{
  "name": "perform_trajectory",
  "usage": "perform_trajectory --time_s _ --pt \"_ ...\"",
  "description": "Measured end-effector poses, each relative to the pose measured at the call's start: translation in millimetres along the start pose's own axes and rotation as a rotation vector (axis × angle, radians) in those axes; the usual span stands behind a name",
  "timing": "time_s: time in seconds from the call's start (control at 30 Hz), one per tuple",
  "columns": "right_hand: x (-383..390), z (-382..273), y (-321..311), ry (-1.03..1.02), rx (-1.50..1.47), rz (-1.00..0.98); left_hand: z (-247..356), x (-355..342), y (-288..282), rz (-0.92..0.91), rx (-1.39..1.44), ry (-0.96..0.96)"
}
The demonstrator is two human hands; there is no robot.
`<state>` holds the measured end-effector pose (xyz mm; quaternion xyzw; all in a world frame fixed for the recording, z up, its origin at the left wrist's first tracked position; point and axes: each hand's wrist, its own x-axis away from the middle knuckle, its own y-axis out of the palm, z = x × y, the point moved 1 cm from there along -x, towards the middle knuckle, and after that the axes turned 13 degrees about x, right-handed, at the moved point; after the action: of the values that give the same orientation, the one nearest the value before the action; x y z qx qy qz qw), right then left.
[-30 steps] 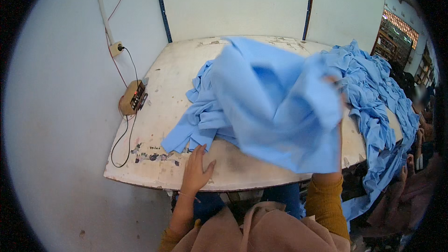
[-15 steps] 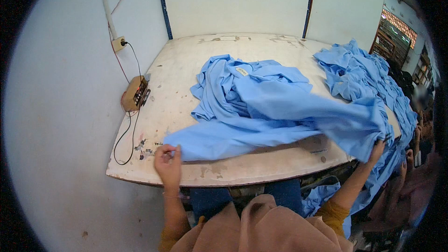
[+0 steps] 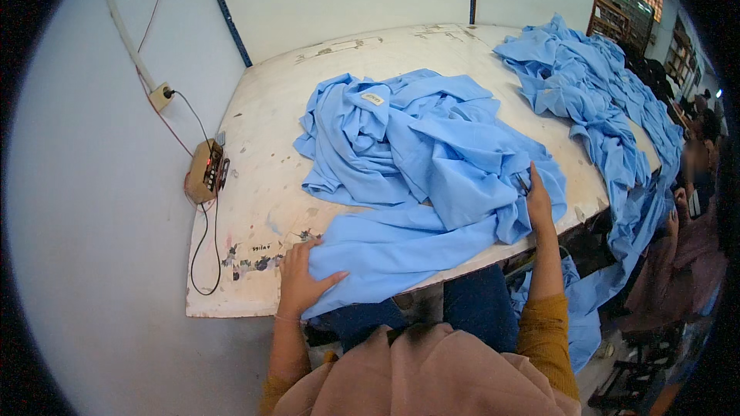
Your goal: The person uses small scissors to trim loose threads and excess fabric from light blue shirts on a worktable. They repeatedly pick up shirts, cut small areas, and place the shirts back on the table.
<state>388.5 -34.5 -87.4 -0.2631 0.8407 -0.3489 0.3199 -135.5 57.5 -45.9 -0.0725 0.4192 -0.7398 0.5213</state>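
Observation:
A light blue cloth garment (image 3: 462, 146) lies bunched on the pale worktable in front of me, a small whitish label (image 3: 372, 98) showing near its far side. One long section stretches toward my left and overhangs the near edge. At that end my left hand (image 3: 303, 277) rests on the cloth, its thumb spread from the fingers. My right hand (image 3: 539, 199) is closed at the garment's right side. Between its fingers is a small dark pointed tool (image 3: 523, 182), which looks like thread snips; the cloth partly hides it.
More blue garments (image 3: 570, 77) are heaped along the table's right side and hang over its edge. On the left stands a small brown box with a red light (image 3: 203, 172), its black cable looping over the table (image 3: 254, 131). At the far right other people are partly visible.
My right hand has moved inward to the left, folding the raised cloth back over the garment. My left hand has opened out onto the cloth end, drawn nearer. The view has shifted.

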Motion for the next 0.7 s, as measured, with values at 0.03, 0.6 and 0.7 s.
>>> perform_trajectory --time_s 0.03,0.6,0.7 --pt "-1.9 -6.7 0.2 0.038 0.056 -0.040 0.8 0.9 0.0 0.004 0.025 -0.031" --pt "-129.8 -208.2 -67.2 -0.580 -0.523 -0.264 30.1 56.0 23.3 0.782 0.318 -0.031" --pt "-270.6 -235.0 -65.8 -0.707 -0.256 0.436 81.0 23.5 45.0 0.780 0.457 -0.252"
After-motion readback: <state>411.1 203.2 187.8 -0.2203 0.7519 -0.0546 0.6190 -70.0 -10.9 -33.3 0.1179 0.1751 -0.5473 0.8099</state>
